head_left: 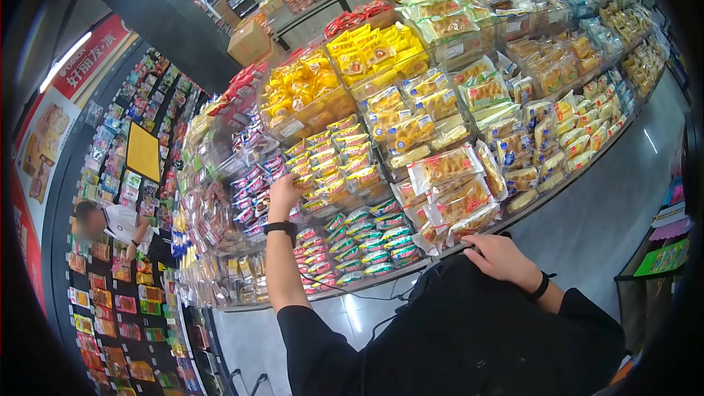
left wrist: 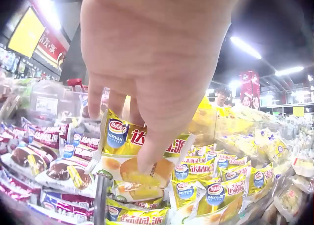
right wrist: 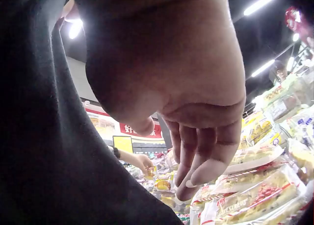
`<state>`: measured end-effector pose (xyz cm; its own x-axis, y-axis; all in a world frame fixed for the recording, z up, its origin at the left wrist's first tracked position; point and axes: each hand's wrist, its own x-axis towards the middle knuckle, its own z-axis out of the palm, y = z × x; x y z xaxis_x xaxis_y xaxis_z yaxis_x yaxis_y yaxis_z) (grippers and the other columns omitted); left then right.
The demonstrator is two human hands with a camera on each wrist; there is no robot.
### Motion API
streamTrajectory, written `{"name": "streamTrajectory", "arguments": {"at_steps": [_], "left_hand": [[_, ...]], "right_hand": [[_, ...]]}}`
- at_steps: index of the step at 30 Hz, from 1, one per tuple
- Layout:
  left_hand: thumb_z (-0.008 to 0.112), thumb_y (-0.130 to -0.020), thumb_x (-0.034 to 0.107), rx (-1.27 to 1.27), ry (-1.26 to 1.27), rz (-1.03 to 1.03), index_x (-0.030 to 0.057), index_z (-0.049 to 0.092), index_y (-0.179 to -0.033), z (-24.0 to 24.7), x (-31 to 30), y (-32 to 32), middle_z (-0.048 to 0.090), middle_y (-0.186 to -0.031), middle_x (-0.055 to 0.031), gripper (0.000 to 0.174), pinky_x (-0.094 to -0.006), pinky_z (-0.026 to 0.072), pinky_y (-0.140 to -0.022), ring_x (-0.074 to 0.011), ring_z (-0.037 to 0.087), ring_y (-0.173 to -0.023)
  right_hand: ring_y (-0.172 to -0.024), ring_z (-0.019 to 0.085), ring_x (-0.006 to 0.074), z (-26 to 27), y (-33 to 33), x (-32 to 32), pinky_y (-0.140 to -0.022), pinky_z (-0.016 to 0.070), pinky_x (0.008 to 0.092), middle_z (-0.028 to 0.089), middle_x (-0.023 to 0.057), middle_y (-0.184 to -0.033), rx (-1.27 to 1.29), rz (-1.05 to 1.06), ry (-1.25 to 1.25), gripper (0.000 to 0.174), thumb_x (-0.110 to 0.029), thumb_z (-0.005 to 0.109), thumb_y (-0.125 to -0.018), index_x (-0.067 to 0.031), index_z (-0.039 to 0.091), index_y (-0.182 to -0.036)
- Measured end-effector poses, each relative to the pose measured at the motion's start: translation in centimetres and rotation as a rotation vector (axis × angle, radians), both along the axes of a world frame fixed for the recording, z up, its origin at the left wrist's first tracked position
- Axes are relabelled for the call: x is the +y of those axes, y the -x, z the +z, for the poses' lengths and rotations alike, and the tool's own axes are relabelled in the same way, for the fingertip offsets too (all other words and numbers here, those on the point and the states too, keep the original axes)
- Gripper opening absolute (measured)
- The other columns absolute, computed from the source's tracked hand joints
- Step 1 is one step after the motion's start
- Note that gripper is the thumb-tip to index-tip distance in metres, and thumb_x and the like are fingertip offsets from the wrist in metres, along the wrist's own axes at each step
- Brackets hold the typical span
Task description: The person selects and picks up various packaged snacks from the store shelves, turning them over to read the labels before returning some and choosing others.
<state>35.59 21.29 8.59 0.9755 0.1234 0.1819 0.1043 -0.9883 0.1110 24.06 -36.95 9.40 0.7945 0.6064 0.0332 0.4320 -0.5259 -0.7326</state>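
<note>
My left hand [head_left: 284, 194] reaches into the display at the edge of the yellow pie packets [head_left: 339, 152]. In the left wrist view, that hand [left wrist: 152, 63] pinches a yellow-and-white pie packet [left wrist: 128, 170], thumb across its front and fingers behind. Purple packets [left wrist: 68, 171] lie to its left, beyond a clear divider. My right hand [head_left: 506, 258] is at the counter's front edge, beside large clear bread packs [head_left: 463, 213]. In the right wrist view, the fingers of this hand [right wrist: 181, 107] hang loosely bent with nothing held, near a bread pack [right wrist: 260, 195].
Green packets [head_left: 374, 238] and pink packets [head_left: 314, 258] fill the front compartments. Bins of yellow snacks [head_left: 378, 51] rise behind. A person in a white shirt [head_left: 123, 226] stands by the wall rack at left; a cable hangs at the counter's front.
</note>
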Motion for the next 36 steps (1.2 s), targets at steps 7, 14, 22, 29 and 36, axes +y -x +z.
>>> {"name": "streamTrajectory", "arguments": {"at_steps": [7,14,22,29,36], "left_hand": [[0.085,-0.073,0.026,0.049,0.048,-0.011,0.0097,0.076,-0.116,0.1,-0.7,-1.5,0.075,-0.103,-0.0183,0.047,-0.0453,0.0564,-0.083,-0.0356,0.072,-0.095],[0.084,-0.073,0.025,-0.014,0.127,-0.062,0.0076,0.076,-0.112,-2.6,1.6,-0.9,0.075,-0.098,-0.0172,0.044,-0.0442,0.0562,-0.082,-0.0362,0.071,-0.09],[0.078,-0.085,0.038,0.006,-0.087,-0.061,0.0173,0.08,-0.109,-3.7,2.3,0.0,0.072,-0.095,-0.016,0.032,-0.0483,0.0509,-0.085,-0.0369,0.066,-0.098],[0.077,-0.087,0.034,-0.154,0.165,-0.025,0.0117,0.074,-0.115,-2.7,-0.9,1.7,0.075,-0.099,-0.0129,0.036,-0.0497,0.0492,-0.088,-0.0348,0.069,-0.097],[0.071,-0.087,0.01,-0.484,0.012,0.0,0.003,0.061,-0.132,-6.5,-3.6,5.9,0.063,-0.131,-0.019,0.047,-0.0509,0.0386,-0.11,-0.0399,0.054,-0.128]], "right_hand": [[-0.1,0.07,0.0357,-0.2,-0.2,0.1,-0.087,0.0556,0.0433,0.072,0.0183,-0.109,-0.043,-0.01,-0.015,0.034,-0.028,0.061,-0.1,-0.0017,0.065,-0.122],[-0.1,0.07,0.0355,-0.4,-0.5,0.7,-0.087,0.0558,0.0432,0.073,0.0173,-0.109,-0.061,0.011,-0.002,0.033,-0.028,0.062,-0.1,-0.0023,0.066,-0.12],[-0.098,0.07,0.0356,-1.1,-0.5,0.7,-0.086,0.0558,0.044,0.072,0.0174,-0.106,-0.101,0.008,0.02,0.033,-0.029,0.061,-0.1,-0.0028,0.067,-0.118],[-0.098,0.07,0.0353,-1.4,0.1,0.3,-0.086,0.0558,0.0442,0.072,0.018,-0.106,-0.126,0.022,0.079,0.033,-0.031,0.06,-0.101,-0.0022,0.067,-0.116],[-0.094,0.069,0.0374,-4.8,0.4,-3.6,-0.084,0.0555,0.0473,0.071,0.0175,-0.096,0.037,-0.011,0.355,0.04,-0.04,0.051,-0.104,-0.0054,0.068,-0.114]]}}
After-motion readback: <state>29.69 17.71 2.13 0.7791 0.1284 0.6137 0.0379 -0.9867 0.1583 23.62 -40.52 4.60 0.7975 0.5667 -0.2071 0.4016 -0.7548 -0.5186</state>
